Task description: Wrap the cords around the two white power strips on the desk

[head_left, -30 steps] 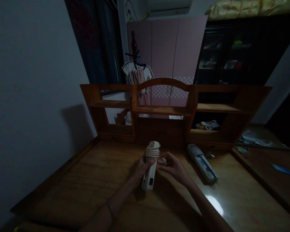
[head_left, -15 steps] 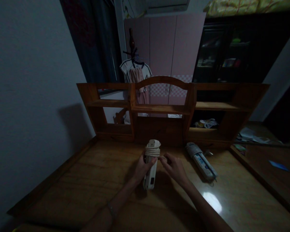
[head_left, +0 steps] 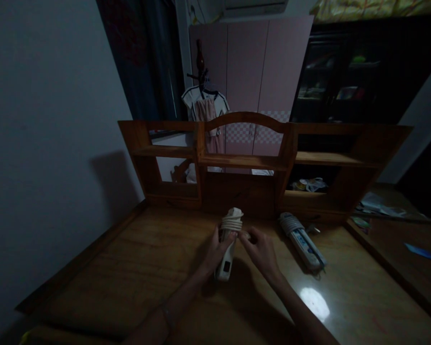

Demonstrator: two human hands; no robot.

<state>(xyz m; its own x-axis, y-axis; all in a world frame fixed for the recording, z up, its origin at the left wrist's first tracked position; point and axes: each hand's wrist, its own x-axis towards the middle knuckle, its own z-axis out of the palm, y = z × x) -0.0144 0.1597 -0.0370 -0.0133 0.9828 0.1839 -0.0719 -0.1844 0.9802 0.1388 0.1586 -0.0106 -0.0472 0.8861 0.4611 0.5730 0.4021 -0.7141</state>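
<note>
A white power strip is held above the wooden desk, tilted, its far part wrapped in several turns of its own white cord. My left hand grips it from the left, with the thumb across it just below the coils. Close against its right side, my right hand pinches the loose end of the cord; a small pale piece shows at the fingers, too dim to make out fully. A second power strip, with its cord wound round its far end, lies on the desk to the right.
A wooden shelf unit stands along the back of the desk. A plug lies beside the second strip. At the left is a wall; a raised edge runs along the right. A blue packet lies beyond it.
The held power strip has tilted slightly, its far end leaning more to the right. My right hand has come closer to the coils. The view has shifted a little.
</note>
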